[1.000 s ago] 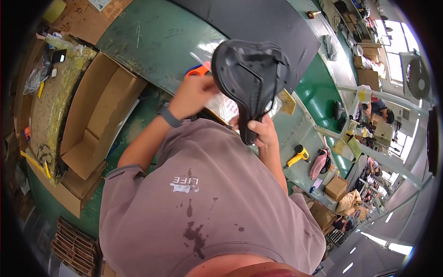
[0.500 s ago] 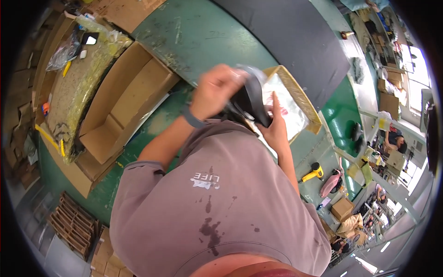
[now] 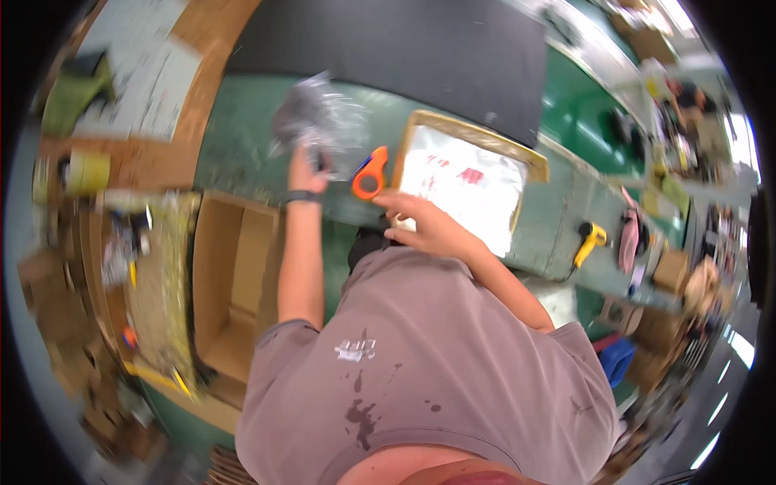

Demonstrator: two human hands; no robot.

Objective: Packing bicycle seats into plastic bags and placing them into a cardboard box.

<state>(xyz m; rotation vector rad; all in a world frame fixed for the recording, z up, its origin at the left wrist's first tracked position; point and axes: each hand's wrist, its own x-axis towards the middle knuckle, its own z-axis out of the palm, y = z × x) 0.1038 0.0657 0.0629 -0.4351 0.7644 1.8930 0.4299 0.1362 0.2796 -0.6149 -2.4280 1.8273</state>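
Observation:
My left hand (image 3: 307,168) is closed on a clear plastic bag (image 3: 322,121) with something dark inside, above the green table (image 3: 234,145). The bag is blurred and its content cannot be made out. To its right lies an orange ring-shaped tool (image 3: 369,179) with a blue part, its kind unclear. My right hand (image 3: 428,225) reaches toward it with fingers apart, the forefinger's tip at the ring's edge. Just beyond that hand stands a shallow yellow-brown carton (image 3: 533,166), holding a white plastic-wrapped package (image 3: 465,182) with red print.
A black mat (image 3: 388,48) covers the far side of the table. On the right lie a yellow heat gun (image 3: 592,238) and a pink pouch (image 3: 629,238). At the left, an open cardboard box (image 3: 222,275) stands beside a tape-covered surface (image 3: 166,283).
My view has turned. My left hand has carried the bag leftward, away from the carton. The right hand has let go of the dark bagged item and moved to the orange tool.

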